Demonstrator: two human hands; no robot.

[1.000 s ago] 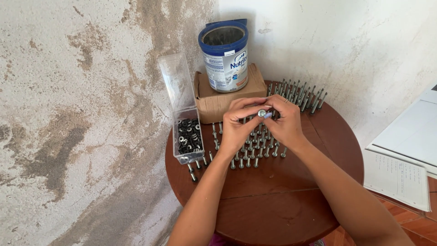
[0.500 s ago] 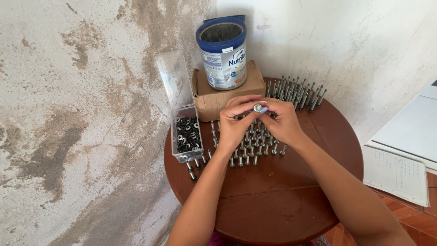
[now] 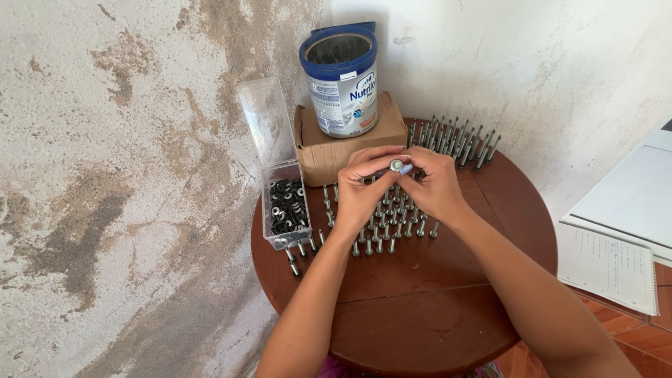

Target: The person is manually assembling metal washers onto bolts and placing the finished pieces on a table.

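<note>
My left hand [image 3: 365,187] and my right hand [image 3: 434,185] meet above the middle of a round brown table [image 3: 448,294]. Together their fingertips pinch one small metal bolt [image 3: 397,165], its round head facing up. Under the hands stand several bolts [image 3: 381,241] upright on their heads in rows. A clear plastic box [image 3: 285,208] of small black washers, lid up, lies just left of my left hand.
A cardboard box [image 3: 329,150] sits at the table's back with a blue-and-white tin [image 3: 341,84] on top. More upright bolts [image 3: 458,143] stand at the back right. A stained wall lies behind and left. An open notebook [image 3: 609,266] lies on the right.
Both hands have stayed together on the bolt, lifting it slightly toward the cardboard box. The view has shifted a little.
</note>
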